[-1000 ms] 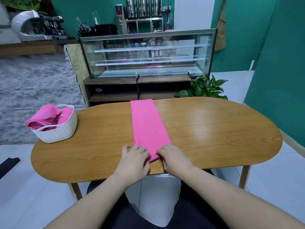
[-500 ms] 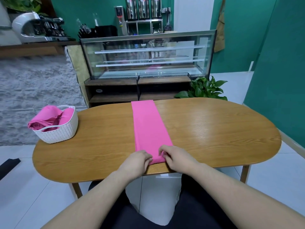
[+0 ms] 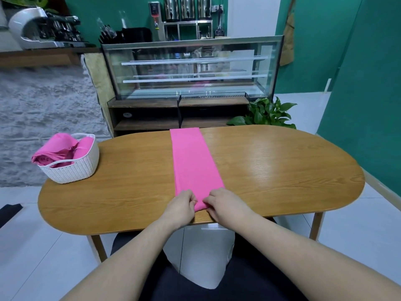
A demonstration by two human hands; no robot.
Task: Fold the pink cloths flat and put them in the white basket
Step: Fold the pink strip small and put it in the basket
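Observation:
A long pink cloth [image 3: 193,164], folded into a narrow strip, lies flat across the middle of the oval wooden table [image 3: 282,170], reaching from the far edge to the near edge. My left hand [image 3: 181,206] and my right hand [image 3: 224,204] sit side by side at the strip's near end, each pinching a near corner of it with curled fingers. The white woven basket [image 3: 73,168] stands at the table's far left and holds more pink cloths [image 3: 58,151], bunched up and sticking out above its rim.
Behind the table stands a glass display case [image 3: 191,68] on a dark wooden shelf unit. A green potted plant [image 3: 269,114] rises just past the far right edge. White tiled floor surrounds the table, and a teal wall runs along the right.
Both hands went from lying flat on the cloth's near end to curling their fingers and pinching its corners. The strip itself stays in place.

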